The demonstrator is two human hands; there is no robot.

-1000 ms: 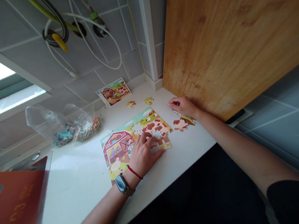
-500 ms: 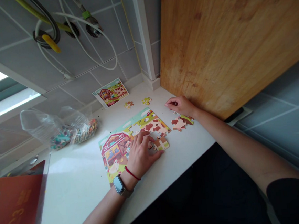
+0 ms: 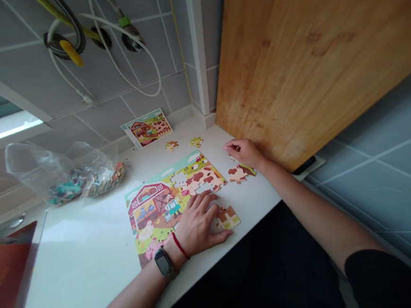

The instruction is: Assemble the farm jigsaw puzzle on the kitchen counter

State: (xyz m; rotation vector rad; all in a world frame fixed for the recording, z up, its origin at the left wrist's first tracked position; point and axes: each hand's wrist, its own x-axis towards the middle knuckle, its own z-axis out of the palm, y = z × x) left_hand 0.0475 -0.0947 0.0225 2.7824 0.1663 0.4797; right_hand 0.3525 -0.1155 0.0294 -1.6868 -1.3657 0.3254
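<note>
A farm jigsaw puzzle (image 3: 149, 210) lies partly assembled on the white worktop, showing a barn, a farmer and a spotted cow, with a gap in its upper middle. My left hand (image 3: 198, 223) rests palm down at its front right. Its thumb and fingers bend around a brown and green fence puzzle piece (image 3: 229, 217), apart from the cow section. Beyond the puzzle's right edge, my right hand (image 3: 245, 152) is closed, fingertips pinched together; anything between them is hidden. Just below it lie a pink spotted piece (image 3: 237, 174) and a green-brown one (image 3: 248, 169), partly covered by the hand.
Two loose pieces, one orange-brown (image 3: 171, 145) and one yellow-green (image 3: 196, 142), lie behind the puzzle. A picture card (image 3: 147, 128) leans against the tiled wall. Clear bags of pieces (image 3: 86, 180) sit at the left. A wooden board (image 3: 291, 71) stands at the right.
My left hand has drawn the fence piece toward the front edge, away from the cow section, uncovering the farmer. My right hand stays about where it was. The view has shifted slightly.
</note>
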